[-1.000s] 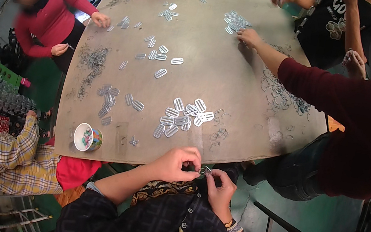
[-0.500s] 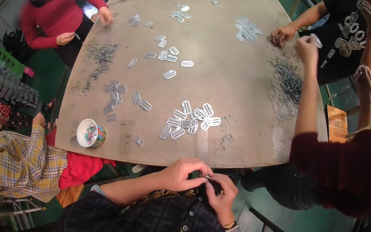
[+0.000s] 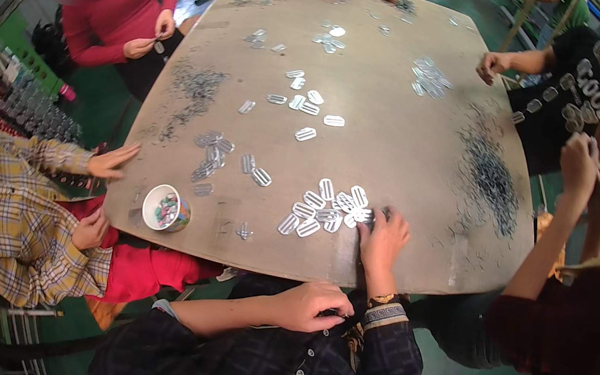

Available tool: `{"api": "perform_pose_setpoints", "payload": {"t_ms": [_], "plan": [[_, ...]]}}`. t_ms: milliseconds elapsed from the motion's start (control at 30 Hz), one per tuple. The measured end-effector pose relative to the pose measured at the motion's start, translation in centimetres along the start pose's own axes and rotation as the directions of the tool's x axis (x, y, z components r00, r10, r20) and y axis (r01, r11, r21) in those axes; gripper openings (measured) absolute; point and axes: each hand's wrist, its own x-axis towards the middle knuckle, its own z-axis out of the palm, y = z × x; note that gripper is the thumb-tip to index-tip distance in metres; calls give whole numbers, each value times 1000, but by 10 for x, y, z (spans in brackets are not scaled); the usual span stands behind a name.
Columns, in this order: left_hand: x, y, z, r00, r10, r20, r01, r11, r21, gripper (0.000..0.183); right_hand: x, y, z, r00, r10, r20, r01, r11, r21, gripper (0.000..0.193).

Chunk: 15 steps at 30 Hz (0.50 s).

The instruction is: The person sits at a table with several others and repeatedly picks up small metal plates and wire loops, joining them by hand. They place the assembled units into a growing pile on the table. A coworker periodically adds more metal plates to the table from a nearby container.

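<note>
Paper cup [image 3: 183,218] sits by the worktop's [image 3: 280,256] near left corner. Left hand [image 3: 312,307] is just off the near edge, fingers curled together, can't tell on what. Slotted metal buckles [image 3: 303,211] lie inside that edge; right hand [image 3: 385,239] just went over to their right side, grip unclear, so two-handed work looks paused.

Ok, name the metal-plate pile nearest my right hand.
The large front pile, right of the cup: your right hand is at its right end; the other piles lie farther off.

Tan table [image 3: 394,156], slotted metal plates [image 3: 304,210], wire pieces [image 3: 493,175], cup [image 3: 183,215]
</note>
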Motion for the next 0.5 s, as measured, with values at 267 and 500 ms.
{"api": "perform_pose_setpoints", "payload": {"t_ms": [267,500], "plan": [[-2,8,-7,996,-94,12,94,994,-55,13,-20,5,-23,957,182,226,-289,666,688,12],[16,30,-23,983,-176,-49,170,979,-111,15,-52,-9,-112,799,197,568,-601,218,769,7]]}}
